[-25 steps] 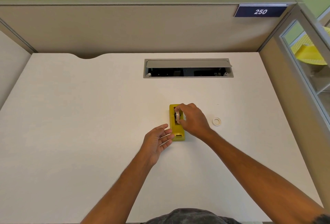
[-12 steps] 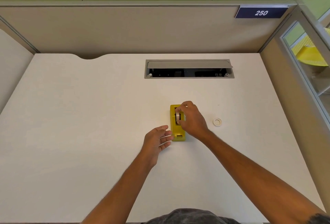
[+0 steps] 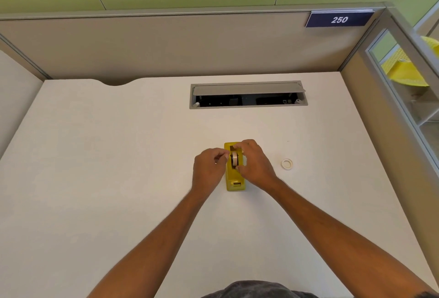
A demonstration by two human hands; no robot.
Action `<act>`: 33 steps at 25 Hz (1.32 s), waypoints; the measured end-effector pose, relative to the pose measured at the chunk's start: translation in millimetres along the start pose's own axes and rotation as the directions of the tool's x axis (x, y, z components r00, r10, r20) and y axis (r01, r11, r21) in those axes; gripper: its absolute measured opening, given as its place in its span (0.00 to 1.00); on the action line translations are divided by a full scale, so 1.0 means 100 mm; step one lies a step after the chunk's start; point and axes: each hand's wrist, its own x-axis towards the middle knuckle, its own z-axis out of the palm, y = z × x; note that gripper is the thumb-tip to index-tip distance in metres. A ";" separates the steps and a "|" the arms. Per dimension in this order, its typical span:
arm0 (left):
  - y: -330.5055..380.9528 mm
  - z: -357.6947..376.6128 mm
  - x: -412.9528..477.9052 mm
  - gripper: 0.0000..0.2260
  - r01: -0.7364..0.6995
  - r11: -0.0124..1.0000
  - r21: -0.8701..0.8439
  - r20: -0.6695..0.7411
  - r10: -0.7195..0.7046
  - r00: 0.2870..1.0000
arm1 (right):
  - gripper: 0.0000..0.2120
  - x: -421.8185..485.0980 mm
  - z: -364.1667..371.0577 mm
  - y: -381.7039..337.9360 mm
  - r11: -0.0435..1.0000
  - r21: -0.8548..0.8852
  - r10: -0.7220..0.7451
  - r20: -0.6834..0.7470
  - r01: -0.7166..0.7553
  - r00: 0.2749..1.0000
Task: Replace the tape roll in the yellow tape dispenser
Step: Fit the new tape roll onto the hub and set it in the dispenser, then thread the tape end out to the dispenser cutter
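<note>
The yellow tape dispenser (image 3: 234,179) lies on the white desk (image 3: 118,167), its cutter end toward me. A white tape roll (image 3: 234,158) stands on edge in the dispenser's slot. My right hand (image 3: 255,166) is curled over the dispenser's right side, with thumb and fingers pinching the roll. My left hand (image 3: 209,169) presses against the dispenser's left side, fingers curled, their tips at the roll's hub. A small white ring, an empty tape core (image 3: 287,163), lies flat on the desk to the right of my right hand.
A grey cable hatch (image 3: 248,94) stands open in the desk beyond the dispenser. Beige partition walls close the desk at the back and right, with a "250" sign (image 3: 339,20) on the back one. A yellow chair (image 3: 408,69) shows through the right glass panel.
My left hand has risen from beside the dispenser's near end, closed its fingers and come against the dispenser's left side at the roll. My right hand stays on the roll.
</note>
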 end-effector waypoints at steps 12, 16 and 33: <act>0.24 0.01 0.43 0.07 -0.337 0.753 0.565 0.359 0.143 0.922 | 0.12 -0.07 0.16 -0.11 0.942 0.170 0.312 -0.122 -0.289 0.942; 0.27 -0.01 0.51 0.08 -0.343 0.740 0.578 0.392 0.117 0.913 | 0.12 -0.09 0.21 -0.15 0.938 0.168 0.328 -0.141 -0.304 0.934; 0.32 0.04 0.68 0.07 -0.300 0.741 0.600 0.405 0.042 0.914 | 0.11 -0.09 0.15 -0.22 0.919 0.125 0.389 -0.140 -0.374 0.910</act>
